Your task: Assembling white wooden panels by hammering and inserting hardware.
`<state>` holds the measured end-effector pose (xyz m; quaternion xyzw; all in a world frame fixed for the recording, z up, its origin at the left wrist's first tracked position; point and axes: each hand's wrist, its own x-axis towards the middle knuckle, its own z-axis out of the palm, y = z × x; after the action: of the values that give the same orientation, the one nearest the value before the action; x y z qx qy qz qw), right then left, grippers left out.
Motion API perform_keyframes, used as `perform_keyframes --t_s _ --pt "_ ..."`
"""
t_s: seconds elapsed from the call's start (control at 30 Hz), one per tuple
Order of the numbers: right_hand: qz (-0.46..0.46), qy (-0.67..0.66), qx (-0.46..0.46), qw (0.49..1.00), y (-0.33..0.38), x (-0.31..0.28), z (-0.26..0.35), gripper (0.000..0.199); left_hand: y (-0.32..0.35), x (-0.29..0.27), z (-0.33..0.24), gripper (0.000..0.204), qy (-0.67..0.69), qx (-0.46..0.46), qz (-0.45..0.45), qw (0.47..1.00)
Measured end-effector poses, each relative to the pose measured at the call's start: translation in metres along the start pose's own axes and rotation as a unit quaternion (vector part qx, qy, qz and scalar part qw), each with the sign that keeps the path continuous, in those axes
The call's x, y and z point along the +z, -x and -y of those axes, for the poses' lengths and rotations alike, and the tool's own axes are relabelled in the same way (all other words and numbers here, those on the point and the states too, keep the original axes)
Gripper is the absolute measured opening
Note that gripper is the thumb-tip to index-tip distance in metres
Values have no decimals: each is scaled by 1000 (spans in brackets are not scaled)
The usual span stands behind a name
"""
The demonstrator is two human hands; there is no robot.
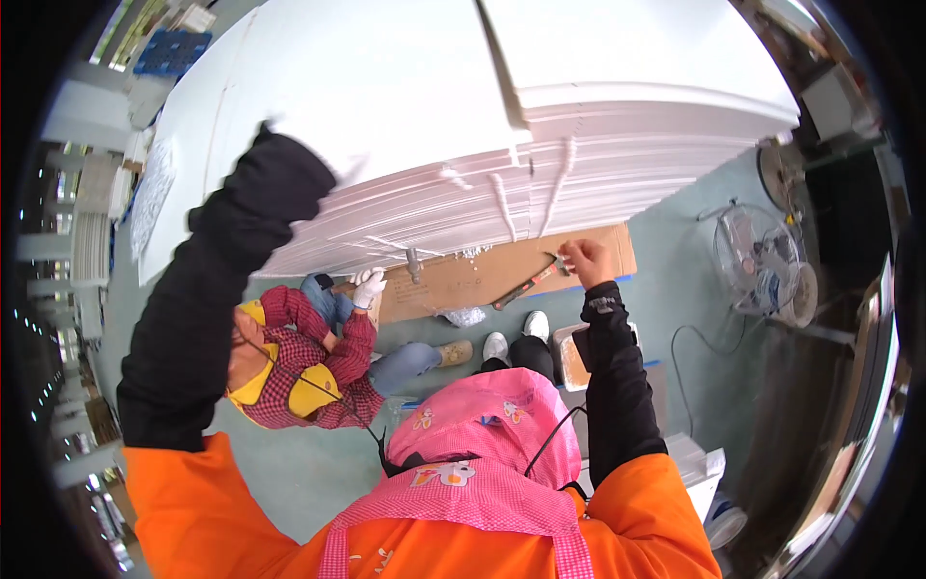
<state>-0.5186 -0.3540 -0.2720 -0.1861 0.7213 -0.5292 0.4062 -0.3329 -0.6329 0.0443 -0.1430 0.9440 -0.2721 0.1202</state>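
Across the top of the frame spread two white stacks of sheets, a left stack [386, 77] and a right stack [646, 48], with a narrow gap between them. At upper left, the black left sleeve [256, 203] reaches over the left stack; beyond its cuff the left hand is lost in blur and glare, so I cannot tell whether its fingers are apart or clamped on a sheet.

Right of centre, the bare right hand [585, 262] has its fingers curled together, below the stacks' front edge; whether something small is pinched there, I cannot tell. Just left of it in the picture shows a red-and-black tool [529, 282] on the cardboard [453, 289].

Good handling here probably means flat, even pressure on the broad faces, care at the thin edges, and slow reaches, since a co-worker's gloved hand [367, 287] is near a hammer [414, 267] below the left stack.
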Motion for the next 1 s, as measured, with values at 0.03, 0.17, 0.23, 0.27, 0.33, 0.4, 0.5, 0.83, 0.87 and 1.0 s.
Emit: perform_keyframes --t_s 0.03,0.17,0.23,0.27,0.33,0.4,0.5,0.83,0.87,1.0 --pt "24 89 4 996 -17 -1 -66 25 -6 0 10 30 98 -28 -46 994" --pt "16 82 224 971 -24 -7 -220 25 -33 -28 -28 41 413 -74 -56 906" --pt "-43 70 299 951 -37 -14 -292 24 -36 -19 -42 43 510 -129 -58 848" --pt "-74 77 355 929 -47 -9 -326 23 -27 -12 -38 43 539 -178 -81 819" --pt "-113 116 332 929 -66 45 -380 20 11 -18 4 41 577 -95 -84 807" --pt "-180 193 319 910 -78 70 -420 18 -32 52 -17 41 576 -88 -41 811" --pt "-304 147 240 910 -116 78 -501 31 -70 114 -59 41 575 -77 -1 814" --pt "-249 154 285 913 -193 124 -554 39 -88 194 -96 40 532 -147 91 829" --pt "-221 122 286 924 -193 119 -545 40 -88 185 -94 39 533 -153 90 827" --pt "-281 4 379 881 -156 77 -499 34 -88 130 -86 39 577 -161 49 799"
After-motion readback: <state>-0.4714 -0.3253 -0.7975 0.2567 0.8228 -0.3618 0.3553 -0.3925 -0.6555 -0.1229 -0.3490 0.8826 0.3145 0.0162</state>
